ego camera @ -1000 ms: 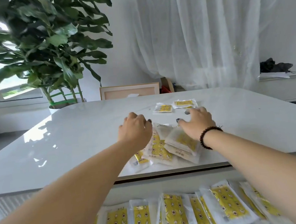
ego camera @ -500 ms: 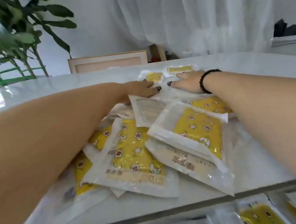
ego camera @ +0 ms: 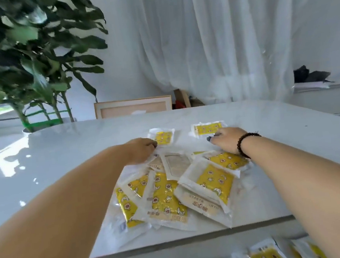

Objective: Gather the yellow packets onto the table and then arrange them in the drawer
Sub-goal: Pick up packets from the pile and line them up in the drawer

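Observation:
A loose pile of yellow packets point(ego camera: 181, 192) in clear wrappers lies on the white table point(ego camera: 67, 151) near its front edge. Two more packets lie apart behind it, a left one point(ego camera: 163, 136) and a right one point(ego camera: 206, 129). My left hand point(ego camera: 141, 150) reaches over the pile, its curled fingertips at the left packet's near edge. My right hand point(ego camera: 227, 139), with a dark bead bracelet, has its fingertips on the right packet's near corner. Whether either hand grips its packet is hidden. Below the table edge, the drawer holds further yellow packets point(ego camera: 266, 256).
A large potted plant point(ego camera: 34, 69) stands behind the table's far left corner. A wooden frame point(ego camera: 132, 107) and a white curtain point(ego camera: 218, 41) are behind the table. A low white cabinet point(ego camera: 328, 101) with dark items stands at the right.
The camera has pulled back and up from the pile. Both hands have stretched further across the table and spread apart, reaching the two far packets.

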Available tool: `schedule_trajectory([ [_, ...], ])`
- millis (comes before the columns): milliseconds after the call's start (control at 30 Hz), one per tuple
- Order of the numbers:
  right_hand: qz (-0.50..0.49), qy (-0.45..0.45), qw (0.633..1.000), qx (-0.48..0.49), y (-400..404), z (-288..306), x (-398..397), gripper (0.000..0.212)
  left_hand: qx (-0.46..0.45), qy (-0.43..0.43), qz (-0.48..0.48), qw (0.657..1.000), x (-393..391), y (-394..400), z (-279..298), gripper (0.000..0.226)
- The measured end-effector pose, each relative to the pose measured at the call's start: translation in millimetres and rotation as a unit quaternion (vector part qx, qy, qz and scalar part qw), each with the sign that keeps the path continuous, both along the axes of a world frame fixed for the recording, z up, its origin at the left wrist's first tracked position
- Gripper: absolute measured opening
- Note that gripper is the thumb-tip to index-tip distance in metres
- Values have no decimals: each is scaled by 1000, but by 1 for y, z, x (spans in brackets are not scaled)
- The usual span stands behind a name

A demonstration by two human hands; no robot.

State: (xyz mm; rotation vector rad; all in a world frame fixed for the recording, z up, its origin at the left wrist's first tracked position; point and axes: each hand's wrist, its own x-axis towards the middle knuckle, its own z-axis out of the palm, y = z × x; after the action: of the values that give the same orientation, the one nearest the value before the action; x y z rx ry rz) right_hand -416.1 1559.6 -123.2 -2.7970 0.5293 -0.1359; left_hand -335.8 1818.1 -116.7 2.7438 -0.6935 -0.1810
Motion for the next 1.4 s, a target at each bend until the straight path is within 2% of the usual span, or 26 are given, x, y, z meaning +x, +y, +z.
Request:
schedule_trajectory([
  [133,-17,-9,1000,5,8,4,-25,40,-47,12,25,998,-19,25,0,38],
  [200,-31,-25,999,2,14,10,-30,34,-110,5,68,992,-19,35,-4,30],
  [300,-74,-162,980,88,15,17,-23,26,-238,-53,182,952,-16,48,-19,17],
  [367,-110,-276,944,142,9,21,-13,31,-265,-131,253,921,-11,54,-26,18],
  [400,-118,-296,937,145,4,21,-7,40,-257,-156,261,917,-8,55,-28,21],
  [467,-117,-237,955,138,-4,17,4,72,-201,-159,236,937,-4,53,-30,39],
  [533,-105,-115,975,159,-9,5,11,99,-119,-125,199,965,-2,47,-30,63],
  [600,-86,-38,987,129,-11,-5,17,108,-94,-104,181,974,4,44,-29,74],
  [667,-79,-31,989,120,-10,-2,20,108,-145,-93,187,967,12,44,-29,79],
  [767,-102,-29,983,148,-6,13,20,103,-213,-39,210,953,20,46,-25,77],
  [833,-116,-56,978,165,-4,16,19,99,-208,-6,219,953,20,44,-20,58],
  [900,-110,-120,971,173,2,15,16,93,-197,17,219,955,19,41,-11,31],
  [1033,-65,-241,967,57,28,21,-4,59,-202,22,249,947,12,36,-8,21],
  [1133,-24,-307,951,15,47,32,-27,39,-255,-15,290,922,-1,39,-14,10],
  [1233,17,-364,931,14,67,42,-52,24,-347,-68,319,880,-22,49,2,13],
  [1300,34,-387,921,29,79,45,-67,20,-399,-101,340,845,-42,58,21,13],
  [1400,12,-413,905,100,98,56,-95,14,-438,-147,353,813,-71,78,50,16],
])
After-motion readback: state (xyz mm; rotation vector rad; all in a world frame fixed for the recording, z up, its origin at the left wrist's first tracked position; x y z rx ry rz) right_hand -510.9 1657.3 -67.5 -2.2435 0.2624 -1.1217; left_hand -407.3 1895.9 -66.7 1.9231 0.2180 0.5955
